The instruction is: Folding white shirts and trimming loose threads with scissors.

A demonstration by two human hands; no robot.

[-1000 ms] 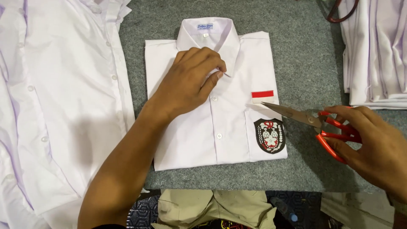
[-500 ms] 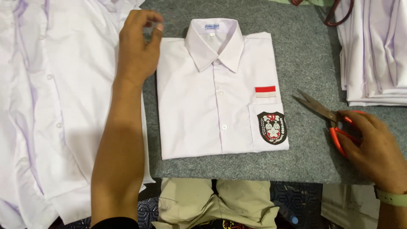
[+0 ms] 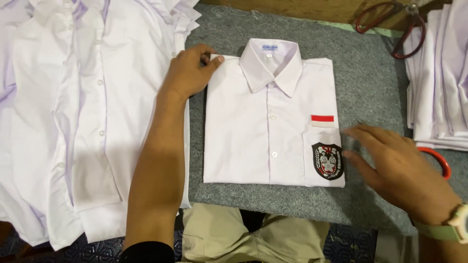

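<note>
Folded white shirt (image 3: 258, 131), buttoned, collar up, crest on pocket, flat on grey mat (image 3: 370, 92)

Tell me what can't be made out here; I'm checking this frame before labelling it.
Head view:
- Red-handled scissors: mostly hidden under the right hand; blades unseen.
- Right hand's fingertips: motion-blurred.
- Collar label on the folded white shirt: too small to read.
- Second scissors: cut off by the top edge.
- Left hand: its thumb is hidden.
</note>
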